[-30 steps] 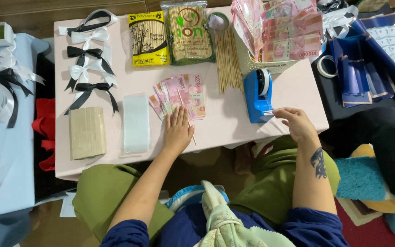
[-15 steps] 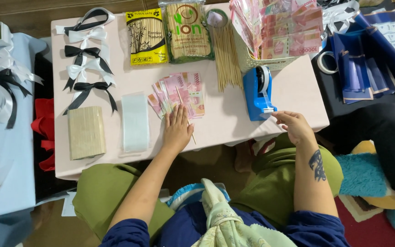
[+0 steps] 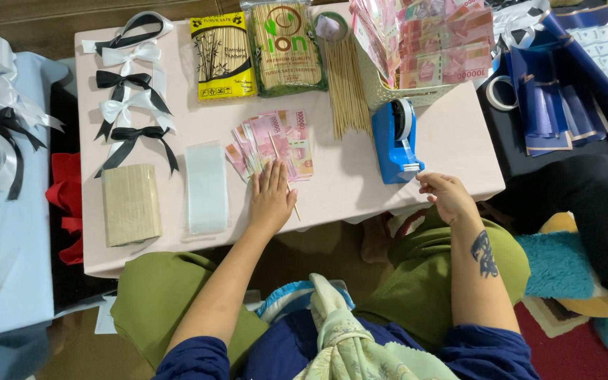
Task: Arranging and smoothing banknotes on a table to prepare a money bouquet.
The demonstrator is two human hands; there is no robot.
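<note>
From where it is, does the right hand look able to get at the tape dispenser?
Probably yes. The right hand is right beside the blue tape dispenser, fingertips near its cutter end, and nothing lies between them on the table.

Home craft spot: ribbon bows (image 3: 129, 105), skewers (image 3: 347, 84), floor seating

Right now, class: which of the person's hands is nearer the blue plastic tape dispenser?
Right. The right hand is at the blue plastic tape dispenser; the left hand rests by the fanned banknotes.
</note>
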